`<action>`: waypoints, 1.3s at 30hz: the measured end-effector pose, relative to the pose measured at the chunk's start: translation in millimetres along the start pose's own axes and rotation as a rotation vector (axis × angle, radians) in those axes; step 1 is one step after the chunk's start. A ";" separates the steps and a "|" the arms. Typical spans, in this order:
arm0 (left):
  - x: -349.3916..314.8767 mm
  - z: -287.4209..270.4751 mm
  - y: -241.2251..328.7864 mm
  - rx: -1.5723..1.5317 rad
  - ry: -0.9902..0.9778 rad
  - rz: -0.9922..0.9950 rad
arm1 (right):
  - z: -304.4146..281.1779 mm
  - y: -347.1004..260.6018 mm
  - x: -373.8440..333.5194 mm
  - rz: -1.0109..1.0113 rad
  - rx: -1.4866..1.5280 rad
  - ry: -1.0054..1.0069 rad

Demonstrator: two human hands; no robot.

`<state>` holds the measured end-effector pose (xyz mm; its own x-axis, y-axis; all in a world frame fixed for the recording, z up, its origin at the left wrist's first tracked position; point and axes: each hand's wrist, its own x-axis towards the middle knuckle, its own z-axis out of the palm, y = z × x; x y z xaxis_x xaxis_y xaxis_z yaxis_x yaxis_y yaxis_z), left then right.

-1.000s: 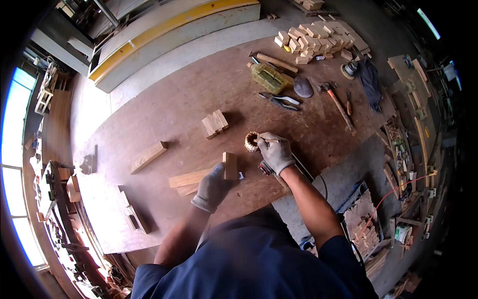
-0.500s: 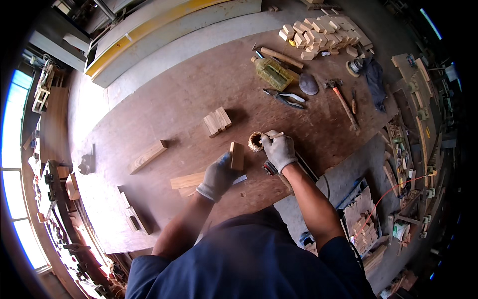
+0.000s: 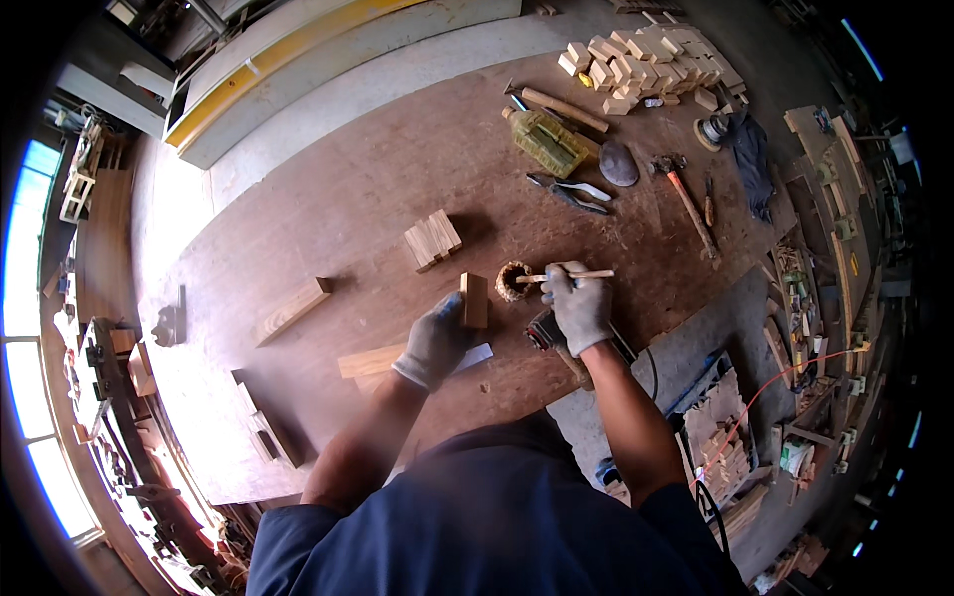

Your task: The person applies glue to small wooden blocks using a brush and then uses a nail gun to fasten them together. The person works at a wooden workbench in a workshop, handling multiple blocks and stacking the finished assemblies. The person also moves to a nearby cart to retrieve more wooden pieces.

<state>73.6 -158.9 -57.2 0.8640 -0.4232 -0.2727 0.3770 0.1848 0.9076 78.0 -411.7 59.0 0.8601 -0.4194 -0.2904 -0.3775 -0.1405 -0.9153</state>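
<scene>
The left hand (image 3: 437, 343) is gripping 1 wood block (image 3: 475, 301) near a round pot (image 3: 505, 289) on the table (image 3: 348, 204); the right hand (image 3: 580, 308) is clamping 1 stick (image 3: 596, 274), its end resting at the pot's mouth.

stick (image 3: 598, 274) partly hidden by right fingers (image 3: 562, 288), shirt (image 3: 497, 517) cut off below

Broad brown flat-topped worktable (image 3: 338, 209), left end washed out by glare. Bright white multi-pane window (image 3: 20, 382) is on the left. Long off-white, yellow-striped beam-like structure (image 3: 298, 89) runs beyond the table. Grey floor (image 3: 686, 343) shows at right. Thin pale light strip (image 3: 862, 50) upper right, dark around it.
</scene>
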 end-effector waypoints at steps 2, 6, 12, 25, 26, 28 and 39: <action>3.3 -2.4 -4.2 -0.030 -0.004 -0.027 | -13.9 -2.0 -2.9 0.040 0.090 0.033; 5.7 -5.9 -9.3 0.080 -0.028 0.000 | -41.1 -4.4 -12.0 0.127 0.236 0.092; 16.3 6.1 -3.1 -0.325 -0.004 -0.175 | -65.4 -2.1 -17.9 0.226 0.438 0.167; -5.8 50.3 65.7 0.151 -0.173 0.041 | -66.9 -11.1 -43.8 0.158 0.545 -0.051; -9.5 51.0 71.9 0.462 -0.200 0.166 | -66.6 -9.6 -43.6 0.153 0.548 -0.047; -13.3 54.5 79.2 -0.055 -0.229 0.007 | -64.2 -7.1 -42.5 0.142 0.555 -0.044; -31.2 61.4 109.7 0.413 -0.174 0.215 | -57.0 -30.8 -52.2 0.073 0.573 -0.007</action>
<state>67.5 -179.9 70.5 0.8256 -0.5628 -0.0403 0.0022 -0.0682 0.9977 25.2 -436.6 118.2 0.8419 -0.4038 -0.3581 -0.1911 0.3974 -0.8975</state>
